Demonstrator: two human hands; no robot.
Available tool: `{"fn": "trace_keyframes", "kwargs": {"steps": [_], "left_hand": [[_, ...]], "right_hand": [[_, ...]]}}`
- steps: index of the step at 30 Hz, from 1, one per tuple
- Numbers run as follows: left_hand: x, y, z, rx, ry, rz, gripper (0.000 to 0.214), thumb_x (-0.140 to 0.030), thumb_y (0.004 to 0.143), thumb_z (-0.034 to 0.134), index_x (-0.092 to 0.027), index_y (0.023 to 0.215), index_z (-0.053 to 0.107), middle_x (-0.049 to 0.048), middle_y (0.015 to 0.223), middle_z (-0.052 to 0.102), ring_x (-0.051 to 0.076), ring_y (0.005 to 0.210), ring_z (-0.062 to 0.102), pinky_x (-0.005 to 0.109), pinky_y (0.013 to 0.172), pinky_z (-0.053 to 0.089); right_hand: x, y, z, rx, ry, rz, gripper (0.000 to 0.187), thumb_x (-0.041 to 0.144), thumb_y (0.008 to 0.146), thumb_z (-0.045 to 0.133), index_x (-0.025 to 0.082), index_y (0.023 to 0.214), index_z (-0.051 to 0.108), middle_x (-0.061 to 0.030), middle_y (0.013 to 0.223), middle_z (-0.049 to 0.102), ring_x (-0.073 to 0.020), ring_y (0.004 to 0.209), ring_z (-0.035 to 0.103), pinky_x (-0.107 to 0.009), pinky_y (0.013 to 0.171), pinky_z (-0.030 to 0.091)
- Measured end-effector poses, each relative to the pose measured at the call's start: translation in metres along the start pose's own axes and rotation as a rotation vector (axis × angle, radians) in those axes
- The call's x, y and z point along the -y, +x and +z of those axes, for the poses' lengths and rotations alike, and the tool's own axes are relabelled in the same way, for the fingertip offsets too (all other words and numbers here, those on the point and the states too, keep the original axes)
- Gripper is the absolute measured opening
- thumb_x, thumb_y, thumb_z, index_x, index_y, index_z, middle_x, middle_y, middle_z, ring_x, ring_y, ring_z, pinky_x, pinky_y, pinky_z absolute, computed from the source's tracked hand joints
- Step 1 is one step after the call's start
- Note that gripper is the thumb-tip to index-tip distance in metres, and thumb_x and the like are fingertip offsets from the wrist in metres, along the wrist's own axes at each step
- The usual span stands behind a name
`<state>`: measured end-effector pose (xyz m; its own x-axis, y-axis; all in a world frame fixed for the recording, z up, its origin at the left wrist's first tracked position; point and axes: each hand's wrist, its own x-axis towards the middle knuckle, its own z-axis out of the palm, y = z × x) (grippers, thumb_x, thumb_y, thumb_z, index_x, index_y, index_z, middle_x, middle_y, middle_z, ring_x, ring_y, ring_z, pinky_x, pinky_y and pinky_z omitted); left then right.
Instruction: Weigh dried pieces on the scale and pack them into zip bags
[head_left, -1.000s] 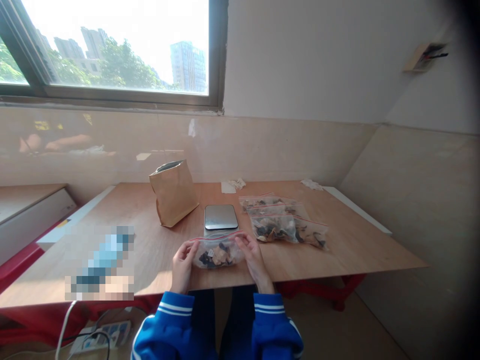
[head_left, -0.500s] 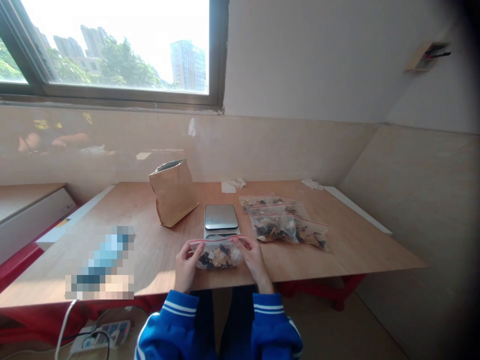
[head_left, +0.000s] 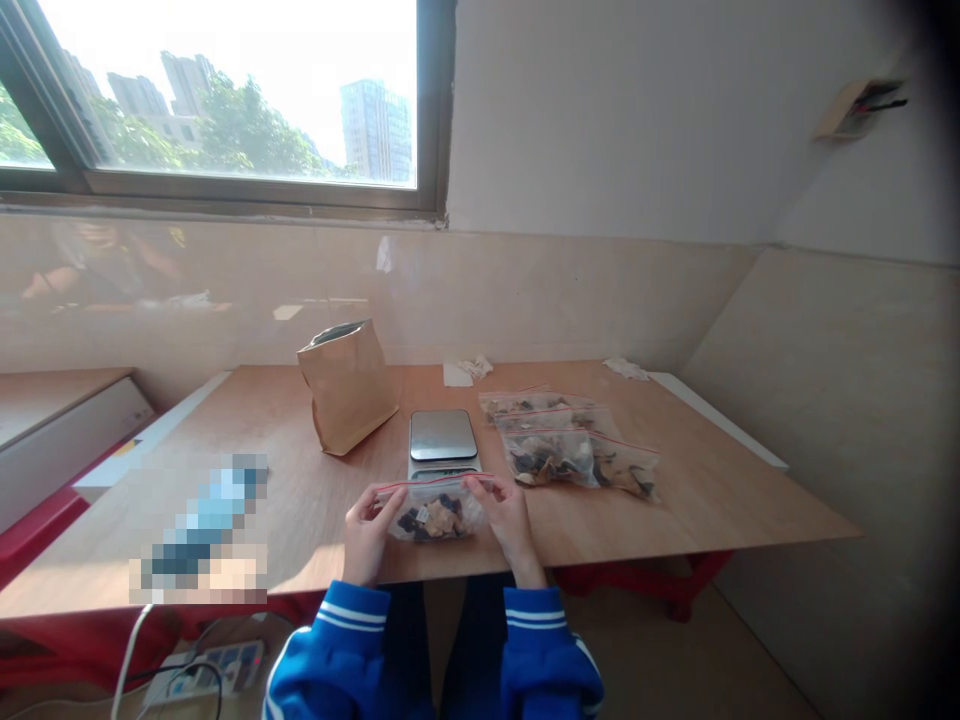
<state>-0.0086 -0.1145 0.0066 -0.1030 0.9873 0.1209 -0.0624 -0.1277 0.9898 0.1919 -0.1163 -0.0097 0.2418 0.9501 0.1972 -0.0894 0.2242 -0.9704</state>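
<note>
A clear zip bag (head_left: 439, 517) with a red seal strip hangs between my hands at the table's front edge. Dark and tan dried pieces, like dried fungus, fill its lower part, with a small white packet among them. My left hand (head_left: 370, 530) pinches the top left corner of the strip between thumb and fingers. At the top right, my right hand (head_left: 510, 517) pinches the same strip. Just behind the bag lies a digital kitchen scale (head_left: 443, 436) with a bare steel plate; the bag's top partly covers its display.
Several filled zip bags (head_left: 551, 455) lie in a pile right of the scale. An open brown paper pouch (head_left: 347, 390) stands at the left. Crumpled white tissue (head_left: 469, 371) lies near the wall. A blurred-out patch (head_left: 206, 525) covers something at the table's left.
My left hand has shifted slightly left along the strip, and the bag hangs a touch lower. Both hands keep their pinch.
</note>
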Motion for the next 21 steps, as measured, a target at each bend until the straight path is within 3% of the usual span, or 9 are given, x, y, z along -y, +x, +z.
{"fn": "trace_keyframes", "kwargs": {"steps": [5,10,14,21], "left_hand": [[-0.002,0.001,-0.004,-0.024,-0.001,0.01,0.024,-0.039,0.074,0.072,-0.017,0.084,0.071,0.0045,0.083,0.073,0.019,0.083,0.068,0.027,0.076,0.053],[0.0,0.001,-0.006,0.087,-0.016,-0.022,0.031,-0.042,0.075,0.071,-0.015,0.092,0.071,0.006,0.089,0.073,0.021,0.089,0.067,0.028,0.081,0.052],[0.001,0.0,-0.007,0.154,0.003,-0.037,0.03,-0.041,0.073,0.073,-0.014,0.088,0.072,0.0053,0.088,0.071,0.02,0.087,0.066,0.026,0.078,0.052],[-0.001,0.0,-0.008,0.099,0.026,-0.007,0.03,-0.04,0.073,0.074,-0.014,0.088,0.072,0.0054,0.087,0.072,0.02,0.085,0.066,0.027,0.076,0.052]], "right_hand": [[-0.002,-0.001,0.01,0.014,0.054,-0.008,0.029,0.045,0.077,0.07,0.017,0.082,0.072,-0.0062,0.08,0.073,-0.0192,0.079,0.067,-0.031,0.078,0.051],[-0.003,-0.003,0.012,0.082,0.19,0.017,0.025,0.041,0.078,0.071,0.021,0.093,0.069,-0.004,0.094,0.072,-0.0186,0.092,0.066,-0.031,0.088,0.05],[-0.001,-0.005,0.011,0.196,0.227,0.071,0.034,0.04,0.074,0.075,0.022,0.103,0.067,-0.0042,0.102,0.072,-0.0199,0.097,0.066,-0.034,0.09,0.05],[0.0,-0.005,0.012,0.164,0.165,0.141,0.039,0.046,0.071,0.076,0.016,0.094,0.071,-0.009,0.094,0.075,-0.0229,0.089,0.069,-0.037,0.085,0.053]]}}
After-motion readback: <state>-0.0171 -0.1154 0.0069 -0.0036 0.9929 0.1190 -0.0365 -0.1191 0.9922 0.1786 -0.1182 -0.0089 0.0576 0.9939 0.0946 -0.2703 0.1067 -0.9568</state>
